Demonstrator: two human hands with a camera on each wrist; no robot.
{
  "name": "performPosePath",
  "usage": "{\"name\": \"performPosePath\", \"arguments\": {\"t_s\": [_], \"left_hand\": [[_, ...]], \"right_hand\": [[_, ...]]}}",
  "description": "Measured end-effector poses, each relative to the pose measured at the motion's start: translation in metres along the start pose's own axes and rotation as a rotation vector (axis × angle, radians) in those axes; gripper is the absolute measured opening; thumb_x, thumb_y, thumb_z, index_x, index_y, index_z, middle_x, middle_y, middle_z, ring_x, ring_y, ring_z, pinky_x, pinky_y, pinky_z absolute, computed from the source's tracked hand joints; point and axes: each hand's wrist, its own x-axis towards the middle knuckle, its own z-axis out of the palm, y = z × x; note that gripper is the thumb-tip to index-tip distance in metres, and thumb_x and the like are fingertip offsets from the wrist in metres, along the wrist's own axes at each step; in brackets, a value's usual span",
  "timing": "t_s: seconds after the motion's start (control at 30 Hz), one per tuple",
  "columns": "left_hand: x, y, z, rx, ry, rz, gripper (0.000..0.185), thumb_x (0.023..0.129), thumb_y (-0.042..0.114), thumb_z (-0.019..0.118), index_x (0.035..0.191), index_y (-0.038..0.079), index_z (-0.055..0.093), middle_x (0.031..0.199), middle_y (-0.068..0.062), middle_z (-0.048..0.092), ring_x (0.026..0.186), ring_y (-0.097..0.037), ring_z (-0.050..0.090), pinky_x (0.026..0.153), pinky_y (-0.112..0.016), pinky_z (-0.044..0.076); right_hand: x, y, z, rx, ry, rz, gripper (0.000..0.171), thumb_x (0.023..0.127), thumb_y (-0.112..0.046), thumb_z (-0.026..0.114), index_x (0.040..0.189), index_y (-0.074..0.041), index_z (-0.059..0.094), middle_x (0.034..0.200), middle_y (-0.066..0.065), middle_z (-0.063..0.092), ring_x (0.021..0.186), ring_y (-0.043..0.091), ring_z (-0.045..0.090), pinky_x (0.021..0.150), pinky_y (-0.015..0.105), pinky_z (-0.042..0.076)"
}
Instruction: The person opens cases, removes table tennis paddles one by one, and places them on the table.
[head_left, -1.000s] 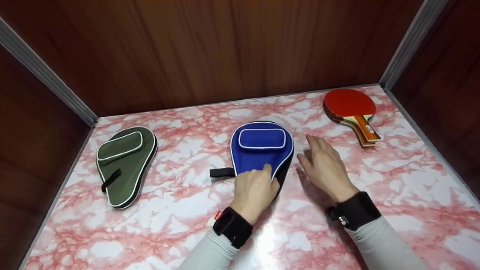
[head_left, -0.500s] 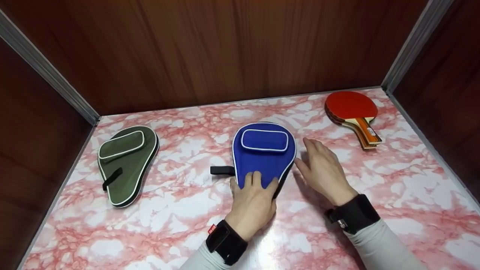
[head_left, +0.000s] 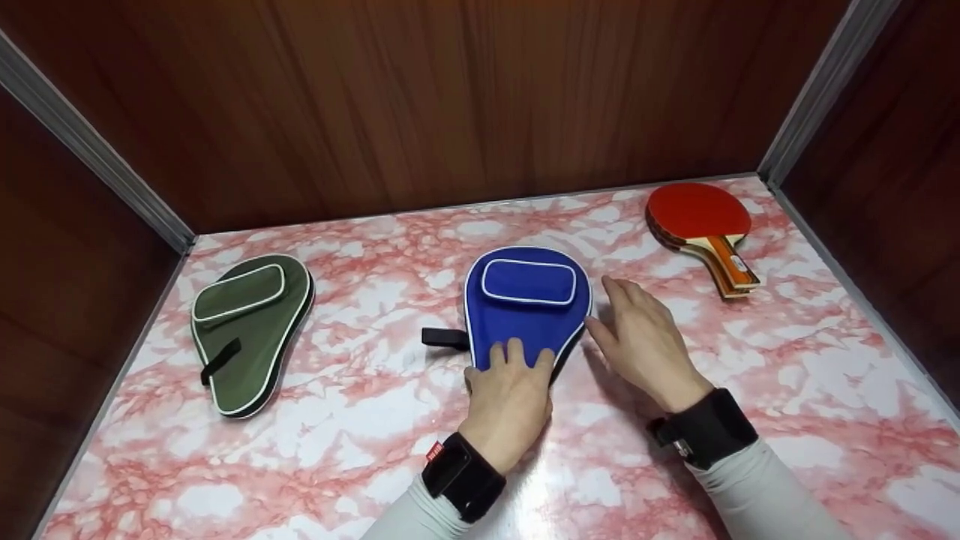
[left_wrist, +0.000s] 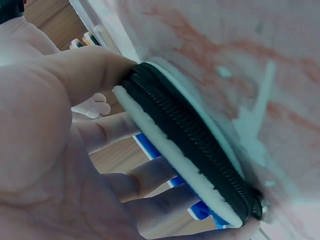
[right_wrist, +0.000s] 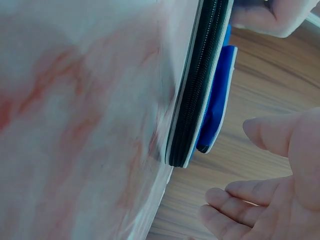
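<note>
A blue table tennis paddle case (head_left: 525, 322) with white piping and a raised pocket lies on the table, its narrow end towards me. My left hand (head_left: 510, 412) grips that narrow end from above: the fingers spread over the top and the thumb is at the edge. In the left wrist view, a black zipper (left_wrist: 187, 135) runs round the case's side, with a metal pull near the little finger. My right hand (head_left: 645, 341) hovers close to the case's right edge, fingers loosely extended and holding nothing; whether its thumb touches the edge I cannot tell.
A green paddle case (head_left: 255, 322) with a black strap lies at the left. Stacked table tennis paddles, a red one (head_left: 697, 214) on top, lie at the back right. Brown wood-grain panels (head_left: 465, 105) enclose the pink marbled table (head_left: 360, 450).
My left hand has shifted down from the case's right side and spread its fingers across the narrow end. The blue case has moved slightly right. My right hand has come slightly nearer to it.
</note>
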Motion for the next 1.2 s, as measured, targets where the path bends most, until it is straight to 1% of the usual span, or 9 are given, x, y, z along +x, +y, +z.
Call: {"name": "performPosePath", "arguments": {"t_s": [0.1,0.17,0.3,0.43,0.63,0.7,0.8,1.07,1.2], "left_hand": [[0.001,0.001,-0.001,0.008,-0.011,-0.002,0.028,0.1,0.023,0.073,0.128,0.021,0.074,0.111,-0.014,0.064,0.103,-0.033,0.064,0.067,-0.057,0.058],[0.002,0.0,-0.001,0.008,-0.011,-0.001,0.028,0.1,0.022,0.073,0.128,0.02,0.074,0.11,-0.014,0.064,0.102,-0.033,0.064,0.068,-0.058,0.058],[0.004,-0.007,-0.002,-0.018,-0.026,0.0,0.038,0.093,0.025,0.081,0.129,0.02,0.074,0.112,-0.015,0.065,0.105,-0.034,0.064,0.069,-0.058,0.058],[0.008,-0.022,-0.002,-0.062,-0.062,-0.001,0.044,0.087,0.028,0.086,0.128,0.017,0.077,0.115,-0.017,0.066,0.107,-0.036,0.065,0.07,-0.057,0.059],[0.016,-0.055,-0.006,-0.172,-0.143,-0.027,0.048,0.09,0.025,0.086,0.136,0.012,0.077,0.129,-0.023,0.069,0.118,-0.042,0.065,0.083,-0.061,0.06],[0.02,-0.068,-0.007,-0.21,-0.168,-0.054,0.05,0.091,0.021,0.084,0.139,0.011,0.076,0.133,-0.025,0.068,0.12,-0.044,0.064,0.087,-0.064,0.06],[0.026,-0.088,-0.006,-0.233,-0.191,-0.115,0.051,0.094,0.019,0.08,0.144,0.01,0.073,0.141,-0.027,0.066,0.127,-0.048,0.062,0.093,-0.068,0.058],[0.033,-0.147,-0.002,-0.262,-0.182,-0.274,0.055,0.098,0.023,0.074,0.151,0.009,0.068,0.154,-0.032,0.057,0.137,-0.053,0.054,0.102,-0.073,0.051],[0.033,-0.17,0.0,-0.265,-0.151,-0.341,0.055,0.099,0.023,0.072,0.152,0.009,0.067,0.154,-0.032,0.057,0.137,-0.054,0.054,0.101,-0.075,0.05]], "right_hand": [[0.0,0.0,0.0,-0.004,-0.001,-0.003,0.07,0.108,-0.025,0.068,0.161,0.013,0.043,0.158,0.035,0.049,0.147,0.051,0.047,0.125,0.066,0.03],[-0.001,0.0,0.0,-0.003,0.002,-0.002,0.07,0.108,-0.025,0.068,0.161,0.013,0.043,0.158,0.035,0.05,0.147,0.051,0.048,0.125,0.066,0.03],[-0.002,0.0,-0.001,-0.003,0.018,-0.005,0.069,0.108,-0.025,0.069,0.16,0.013,0.044,0.157,0.035,0.051,0.146,0.051,0.049,0.124,0.066,0.031],[-0.003,0.0,-0.001,-0.001,0.022,-0.013,0.068,0.108,-0.025,0.069,0.16,0.013,0.045,0.156,0.035,0.052,0.146,0.05,0.049,0.124,0.065,0.032],[-0.004,-0.001,-0.002,0.007,0.012,-0.013,0.068,0.109,-0.024,0.068,0.16,0.012,0.044,0.158,0.035,0.05,0.149,0.049,0.047,0.125,0.064,0.03],[-0.004,-0.002,-0.002,0.012,0.011,-0.016,0.068,0.109,-0.024,0.068,0.161,0.012,0.044,0.158,0.035,0.05,0.149,0.049,0.046,0.125,0.064,0.03],[-0.005,-0.002,-0.001,0.015,0.008,-0.019,0.069,0.108,-0.024,0.069,0.161,0.013,0.044,0.158,0.035,0.05,0.15,0.049,0.046,0.125,0.064,0.03],[-0.004,-0.003,-0.002,0.018,-0.002,-0.013,0.069,0.108,-0.024,0.07,0.161,0.012,0.043,0.159,0.035,0.049,0.151,0.049,0.045,0.126,0.065,0.029],[-0.004,-0.004,-0.003,0.021,-0.004,-0.012,0.069,0.108,-0.024,0.069,0.161,0.013,0.043,0.16,0.035,0.049,0.151,0.049,0.044,0.126,0.065,0.029]]}}
